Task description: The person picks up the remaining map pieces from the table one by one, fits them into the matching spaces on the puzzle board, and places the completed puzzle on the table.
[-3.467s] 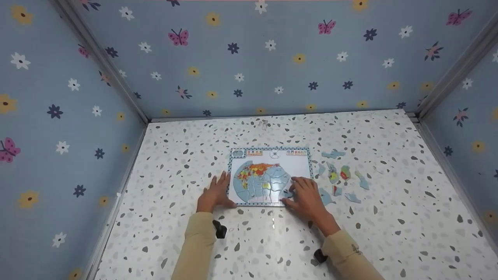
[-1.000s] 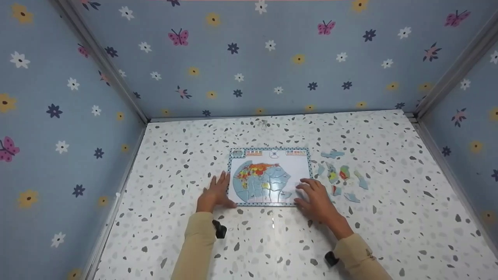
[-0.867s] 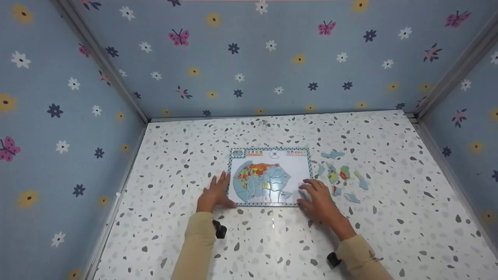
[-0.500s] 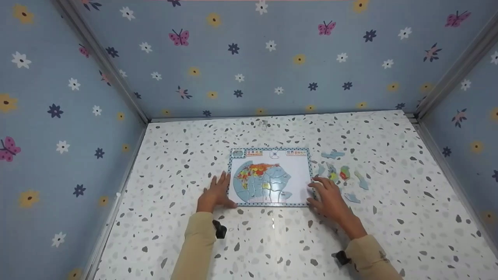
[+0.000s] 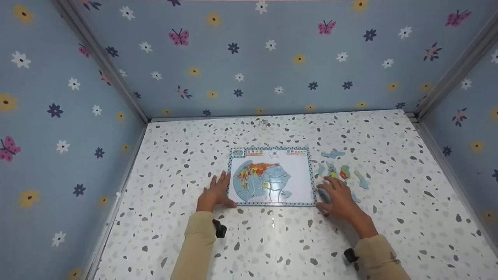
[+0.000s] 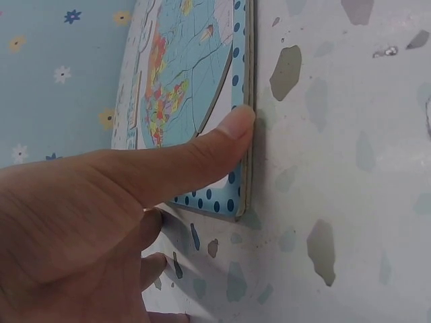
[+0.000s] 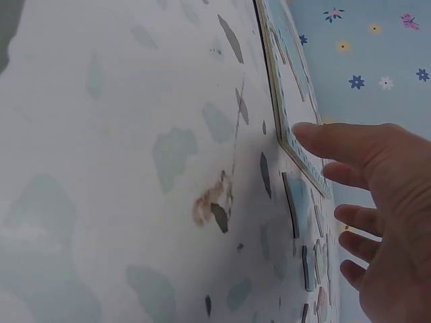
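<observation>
A world map jigsaw board (image 5: 301, 179) lies flat on the table, its left part filled with joined pieces (image 5: 256, 182) and its right part bare white. My left hand (image 5: 214, 193) steadies the lower left corner: in the left wrist view the thumb (image 6: 222, 138) rests on the dotted border, the other fingers beyond the edge. At the right border hovers my right hand (image 5: 340, 198), fingers slightly bent and apart, nothing between them. Under it, partly hidden, lies a blue puzzle piece (image 7: 296, 202), seen in the right wrist view.
Several loose puzzle pieces lie right of the board, among them a green and red one (image 5: 344, 172), a long blue one (image 5: 333, 154) and a curved blue one (image 5: 362, 181). Flower-patterned walls (image 5: 272, 58) enclose the speckled table (image 5: 175, 155) at the back and sides.
My right hand has let go of a blue piece at the lower right of the map and moved right, off the board, toward the loose pieces. The left hand stays put.
</observation>
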`<action>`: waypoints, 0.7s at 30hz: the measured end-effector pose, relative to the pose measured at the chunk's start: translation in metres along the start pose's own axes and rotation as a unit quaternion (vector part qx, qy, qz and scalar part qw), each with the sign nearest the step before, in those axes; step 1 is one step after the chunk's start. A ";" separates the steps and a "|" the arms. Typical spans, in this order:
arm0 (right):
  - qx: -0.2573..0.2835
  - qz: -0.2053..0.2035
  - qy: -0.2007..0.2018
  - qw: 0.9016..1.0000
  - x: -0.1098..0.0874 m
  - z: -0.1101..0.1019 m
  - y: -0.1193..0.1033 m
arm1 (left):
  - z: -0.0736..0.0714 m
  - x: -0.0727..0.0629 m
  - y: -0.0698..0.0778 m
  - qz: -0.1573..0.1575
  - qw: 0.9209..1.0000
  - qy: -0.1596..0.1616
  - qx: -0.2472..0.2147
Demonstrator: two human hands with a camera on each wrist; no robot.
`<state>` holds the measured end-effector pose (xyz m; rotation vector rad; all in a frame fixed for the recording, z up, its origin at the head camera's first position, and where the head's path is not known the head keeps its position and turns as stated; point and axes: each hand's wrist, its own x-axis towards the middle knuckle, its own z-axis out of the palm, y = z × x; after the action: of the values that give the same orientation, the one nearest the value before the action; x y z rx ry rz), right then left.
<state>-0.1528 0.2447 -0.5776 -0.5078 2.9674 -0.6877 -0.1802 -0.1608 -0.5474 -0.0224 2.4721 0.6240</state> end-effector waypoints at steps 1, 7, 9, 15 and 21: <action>-0.003 0.000 -0.005 1.000 -0.001 -0.001 0.001 | 0.000 0.000 0.000 -0.001 1.000 0.001 -0.001; 0.012 0.026 -0.050 0.998 -0.003 -0.005 0.005 | 0.001 0.000 0.000 -0.006 1.000 0.004 -0.008; 0.015 0.038 -0.062 0.997 -0.003 -0.007 0.005 | 0.002 0.000 0.000 -0.005 1.000 0.006 -0.009; -0.011 0.030 -0.051 0.998 -0.002 -0.009 0.013 | 0.001 0.000 -0.002 0.003 1.000 0.006 -0.002; -0.004 0.031 -0.032 0.999 0.000 -0.008 0.017 | 0.001 0.001 -0.002 0.002 1.000 0.004 0.000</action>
<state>-0.1593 0.2622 -0.5774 -0.4272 2.9134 -0.6429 -0.1799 -0.1621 -0.5494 -0.0211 2.4808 0.6268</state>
